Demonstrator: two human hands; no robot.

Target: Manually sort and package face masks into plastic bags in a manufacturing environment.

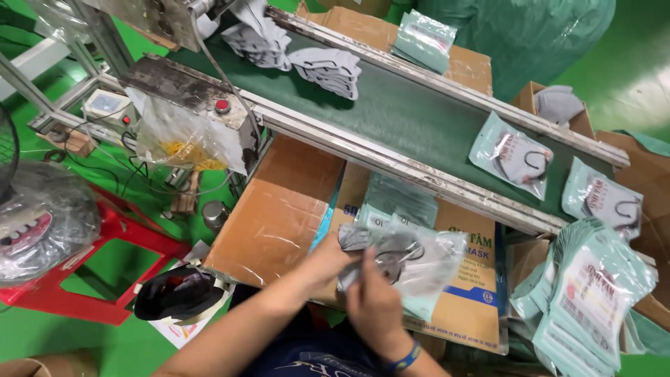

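Both hands low at six o'clock: left hand point(328, 262) pinching grey masks point(391, 255), right hand point(373, 300) fingers curled on clear pouch point(426, 269). Better held mouth-open, masks squared. Conveyor belt point(419, 115) at twelve.

Grey face masks point(380, 253), small folded bunch, dark ear loops showing, halfway inside clear plastic pouch point(426, 269) with pale green printed edge. Pouch tilted, mouth toward left, lower centre of frame, over brown carton. Both held up in hands, masks' left end sticking out of pouch.
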